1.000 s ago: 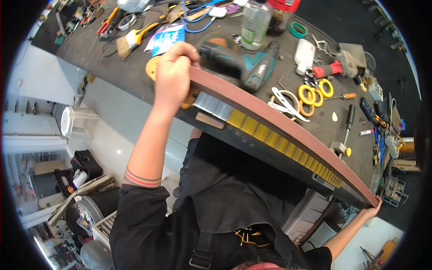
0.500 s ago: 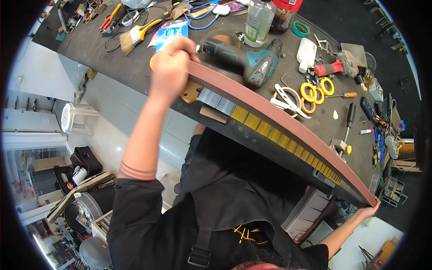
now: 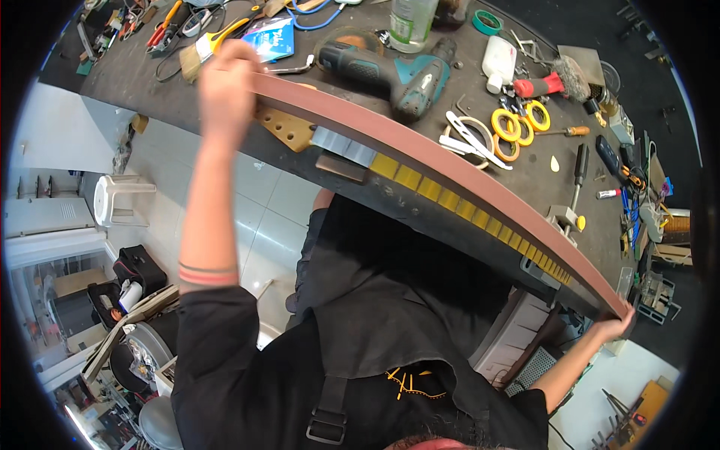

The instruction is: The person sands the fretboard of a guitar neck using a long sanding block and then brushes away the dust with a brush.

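Note:
A long reddish-brown strip, which looks like sandpaper (image 3: pixel 450 166), stretches lengthwise along a guitar neck at the bench's near edge. My left hand (image 3: pixel 229 90), blurred by motion, is closed on the strip's left end. At its far right end my right hand (image 3: pixel 613 324) grips it with bent fingers. Beside the strip shows the neck's fretboard (image 3: pixel 442 198), banded in yellow with silvery bands at the left. The tan headstock (image 3: pixel 283 130) with several round holes lies just below my left hand. Part of the fretboard is hidden by the strip.
On the dark workbench (image 3: pixel 135 90), beyond the strip, lie a teal-and-black cordless drill (image 3: pixel 397 75), yellow tape rolls (image 3: pixel 507 126), a white bottle (image 3: pixel 498 64), a red-handled brush (image 3: pixel 541 85) and a paintbrush (image 3: pixel 217 42). A white stool (image 3: pixel 120 199) stands on the floor at left.
My left hand has moved left and slightly up with its end of the strip, uncovering more of the headstock. My right hand is slightly higher in view. The bench things have shifted up and left.

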Demonstrator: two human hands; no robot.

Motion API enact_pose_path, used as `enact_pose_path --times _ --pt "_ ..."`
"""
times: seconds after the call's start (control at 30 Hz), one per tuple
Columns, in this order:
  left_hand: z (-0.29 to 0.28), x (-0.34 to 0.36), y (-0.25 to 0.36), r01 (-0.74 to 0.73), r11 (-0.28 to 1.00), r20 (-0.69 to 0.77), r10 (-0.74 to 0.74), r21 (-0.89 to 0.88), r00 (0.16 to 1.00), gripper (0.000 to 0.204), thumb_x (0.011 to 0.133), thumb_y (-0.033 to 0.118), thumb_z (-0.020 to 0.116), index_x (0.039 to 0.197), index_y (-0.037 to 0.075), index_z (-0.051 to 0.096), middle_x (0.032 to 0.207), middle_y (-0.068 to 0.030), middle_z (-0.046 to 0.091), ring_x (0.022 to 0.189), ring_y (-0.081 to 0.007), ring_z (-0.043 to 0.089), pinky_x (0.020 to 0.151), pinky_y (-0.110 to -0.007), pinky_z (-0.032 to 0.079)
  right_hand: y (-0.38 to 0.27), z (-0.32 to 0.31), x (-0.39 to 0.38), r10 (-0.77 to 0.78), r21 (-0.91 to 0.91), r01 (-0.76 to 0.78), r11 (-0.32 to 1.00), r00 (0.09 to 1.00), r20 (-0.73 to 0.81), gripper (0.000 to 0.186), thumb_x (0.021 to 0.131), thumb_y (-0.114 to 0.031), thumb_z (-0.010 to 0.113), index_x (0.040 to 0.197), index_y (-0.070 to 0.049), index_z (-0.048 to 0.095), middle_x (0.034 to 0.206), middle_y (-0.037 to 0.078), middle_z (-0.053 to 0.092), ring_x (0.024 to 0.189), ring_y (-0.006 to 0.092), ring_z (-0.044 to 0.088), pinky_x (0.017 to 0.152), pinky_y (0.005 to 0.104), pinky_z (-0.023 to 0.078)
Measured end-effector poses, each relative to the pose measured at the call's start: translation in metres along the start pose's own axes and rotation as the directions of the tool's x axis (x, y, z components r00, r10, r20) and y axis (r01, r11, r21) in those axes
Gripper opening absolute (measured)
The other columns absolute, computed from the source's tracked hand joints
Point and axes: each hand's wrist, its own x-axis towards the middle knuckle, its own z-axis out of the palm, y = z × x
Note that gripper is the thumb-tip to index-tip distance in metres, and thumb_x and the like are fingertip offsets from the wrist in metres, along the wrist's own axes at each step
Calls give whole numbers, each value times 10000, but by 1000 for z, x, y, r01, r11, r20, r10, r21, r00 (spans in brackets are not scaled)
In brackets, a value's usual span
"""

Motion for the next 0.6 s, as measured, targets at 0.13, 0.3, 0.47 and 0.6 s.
enact_pose_path --times 0.13,0.3,0.47,0.6 --pt "-122 38 -53 3 897 -250 -126 -442 960 199 936 44 416 909 11 611 810 -100 633 731 -181 597 724 -341 506 17 98 -106 -49 135 -8 991 907 417 378 1112 -320 401 994 -27 609 971 99 630 1092 299 639 1122 501 441" --pt "29 -25 25 13 979 -119 -38 -203 992 151 904 13 412 857 10 556 792 -88 602 723 -171 559 709 -322 471 -25 2 -45 -125 -221 123 967 992 8 416 1116 -329 375 980 -25 623 983 119 653 1090 331 656 1124 504 444" --pt "-24 -6 -20 -38 999 -173 31 -34 984 189 899 12 427 865 0 613 803 -96 640 759 -165 591 747 -307 479 -3 15 -42 -79 -41 81 996 995 61 412 1120 -334 374 934 -45 601 951 105 625 964 296 634 1117 525 445" --pt "-139 21 -81 -13 958 -354 -92 -285 931 188 916 29 432 898 6 618 809 -110 641 748 -191 618 715 -333 509 5 118 -139 -41 139 -31 990 871 489 377 1127 -328 399 974 -44 593 1009 102 599 931 251 603 1086 526 449"
